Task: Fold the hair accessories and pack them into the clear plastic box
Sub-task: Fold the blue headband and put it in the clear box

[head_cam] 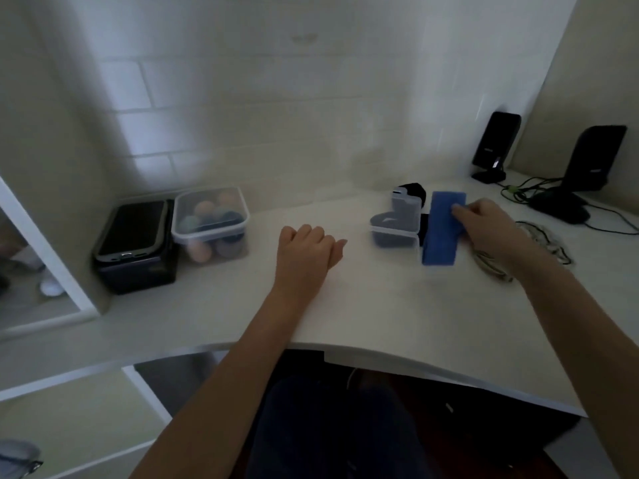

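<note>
A blue hair band (441, 233), folded flat into a long strip, lies on the white desk (373, 305) right of a small clear plastic box (394, 235) whose lid (405, 209) stands open. My right hand (487, 226) pinches the band's right edge. Something dark sits inside the box, and another black accessory (413, 190) lies behind it. My left hand (307, 254) rests palm down on the desk left of the box, holding nothing, fingers loosely together.
At the left stand a closed clear container of coloured round items (211, 224) and a black box with a phone on top (133, 245). Two black stands (496, 146) with cables occupy the back right. A patterned cord (539, 243) lies beside my right forearm.
</note>
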Tool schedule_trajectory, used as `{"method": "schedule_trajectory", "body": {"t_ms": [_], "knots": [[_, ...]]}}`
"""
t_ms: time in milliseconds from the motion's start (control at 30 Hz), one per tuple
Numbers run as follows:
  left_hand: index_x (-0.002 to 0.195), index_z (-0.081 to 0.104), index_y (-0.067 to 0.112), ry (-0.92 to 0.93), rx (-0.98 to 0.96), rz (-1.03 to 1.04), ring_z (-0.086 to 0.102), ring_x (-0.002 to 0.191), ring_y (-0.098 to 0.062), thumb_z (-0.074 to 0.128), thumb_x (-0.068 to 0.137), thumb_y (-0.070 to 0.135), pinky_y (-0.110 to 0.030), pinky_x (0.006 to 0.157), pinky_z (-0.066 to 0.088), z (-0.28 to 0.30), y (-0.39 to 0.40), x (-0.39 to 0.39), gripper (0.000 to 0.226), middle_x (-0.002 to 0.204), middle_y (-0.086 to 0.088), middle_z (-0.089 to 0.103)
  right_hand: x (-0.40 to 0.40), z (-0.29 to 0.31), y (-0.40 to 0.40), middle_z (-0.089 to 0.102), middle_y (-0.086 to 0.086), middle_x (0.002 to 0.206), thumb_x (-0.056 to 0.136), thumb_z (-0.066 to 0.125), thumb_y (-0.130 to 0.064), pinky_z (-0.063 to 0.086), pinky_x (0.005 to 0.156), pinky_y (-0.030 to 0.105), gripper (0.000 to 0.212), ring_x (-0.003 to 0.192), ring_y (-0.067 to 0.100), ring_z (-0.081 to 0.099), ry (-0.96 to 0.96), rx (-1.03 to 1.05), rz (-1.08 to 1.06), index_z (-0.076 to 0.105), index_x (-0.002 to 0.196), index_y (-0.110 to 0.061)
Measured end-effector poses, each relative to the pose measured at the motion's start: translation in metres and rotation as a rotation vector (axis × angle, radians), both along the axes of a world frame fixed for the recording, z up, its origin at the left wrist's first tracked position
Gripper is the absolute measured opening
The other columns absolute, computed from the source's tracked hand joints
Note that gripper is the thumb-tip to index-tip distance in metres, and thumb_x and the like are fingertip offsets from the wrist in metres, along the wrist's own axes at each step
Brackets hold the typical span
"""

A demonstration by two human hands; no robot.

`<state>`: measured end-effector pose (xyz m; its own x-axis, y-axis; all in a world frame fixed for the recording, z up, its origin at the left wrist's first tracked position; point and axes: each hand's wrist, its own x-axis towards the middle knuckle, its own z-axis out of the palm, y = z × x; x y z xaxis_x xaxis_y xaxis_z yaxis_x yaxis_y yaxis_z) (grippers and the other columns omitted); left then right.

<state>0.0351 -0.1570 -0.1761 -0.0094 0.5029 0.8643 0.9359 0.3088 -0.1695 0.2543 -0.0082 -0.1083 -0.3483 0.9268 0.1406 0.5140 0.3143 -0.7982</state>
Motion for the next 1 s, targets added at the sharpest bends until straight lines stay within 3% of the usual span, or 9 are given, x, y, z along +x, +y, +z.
{"method": "schedule_trajectory", "body": {"t_ms": [133,333,400,533,633,733,800,900,1000], "knots": [[0.049,0.051,0.014,0.056,0.023,-0.121,0.046,0.045,-0.021,0.035,0.097,0.029,-0.028,0.052,0.024,0.0,0.004,0.009,0.053,0.047,-0.003,0.048,-0.003,0.03,-0.015,0.049,0.007,0.073,0.096,0.045,-0.034,0.041,0.052,0.029,0.023,0.056,0.018,0.049,0.177,-0.019,-0.029,0.043,0.096,-0.011],[0.052,0.053,0.011,-0.028,0.026,-0.229,0.047,0.046,-0.019,0.045,0.091,0.022,-0.027,0.038,0.033,-0.001,0.009,0.022,0.041,0.05,-0.005,0.051,-0.081,0.031,-0.035,0.062,0.004,0.083,0.097,0.042,-0.032,0.047,0.055,0.026,0.018,0.066,0.015,0.063,0.286,-0.109,0.268,0.041,0.088,-0.017],[0.056,0.056,0.008,-0.22,0.029,-0.306,0.049,0.048,-0.019,0.044,0.091,0.024,-0.028,0.042,0.038,0.004,0.002,0.027,0.04,0.054,-0.007,0.054,-0.1,0.025,-0.038,0.064,0.005,0.087,0.098,0.042,-0.028,0.051,0.057,0.025,0.017,0.067,0.012,0.067,0.315,-0.112,0.373,0.038,0.088,-0.016],[0.065,0.062,0.007,-1.047,0.19,-0.432,0.059,0.057,-0.024,0.037,0.095,0.037,-0.036,0.052,0.051,0.034,-0.002,0.008,0.048,0.06,-0.005,0.059,-0.124,0.011,-0.027,0.062,0.013,0.083,0.098,0.042,-0.017,0.056,0.056,0.024,0.012,0.057,0.01,0.068,0.495,-0.224,0.5,0.036,0.089,-0.012],[0.075,0.056,0.013,-0.916,0.181,-0.308,0.055,0.067,-0.016,0.047,0.083,0.046,-0.028,0.061,0.048,0.047,0.012,-0.025,0.035,0.072,0.001,0.057,-0.131,0.012,-0.018,0.062,0.016,0.078,0.097,0.043,-0.016,0.057,0.051,0.026,0.009,0.052,0.015,0.068,0.553,-0.329,0.511,0.04,0.09,-0.011],[0.105,0.059,0.02,-1.092,-0.151,-0.474,0.06,0.086,-0.003,0.069,0.072,0.042,-0.014,0.075,0.048,0.049,0.032,-0.041,0.041,0.099,0.007,0.063,-0.136,0.013,-0.011,0.063,0.015,0.075,0.097,0.046,-0.018,0.057,0.049,0.027,0.017,0.052,0.018,0.067,0.557,-0.372,0.505,0.04,0.082,-0.011],[0.101,0.064,0.021,-1.087,-0.228,-0.521,0.062,0.078,0.004,0.078,0.07,0.022,-0.011,0.072,0.05,0.048,0.042,-0.045,0.035,0.09,0.01,0.067,-0.138,0.011,-0.008,0.064,0.014,0.076,0.095,0.049,-0.017,0.059,0.054,0.029,0.015,0.056,0.018,0.067,0.576,-0.382,0.527,0.043,0.084,-0.01],[0.086,0.071,0.02,-1.164,-0.111,-0.561,0.064,0.063,0.004,0.08,0.066,0.005,-0.014,0.063,0.052,0.047,0.045,-0.049,0.026,0.072,0.013,0.069,-0.137,0.003,-0.001,0.073,0.002,0.077,0.086,0.061,-0.008,0.061,0.064,0.028,0.016,0.065,0.014,0.07,0.519,-0.362,0.646,0.053,0.098,-0.016],[0.078,0.072,0.025,-1.188,-0.071,-0.585,0.064,0.06,0.002,0.082,0.062,0.005,-0.014,0.058,0.051,0.044,0.043,-0.05,0.028,0.063,0.017,0.069,-0.137,-0.001,0.0,0.073,-0.008,0.066,0.081,0.064,0.001,0.051,0.051,0.019,0.027,0.06,0.007,0.066,0.448,-0.289,0.741,0.062,0.092,-0.023]]}}
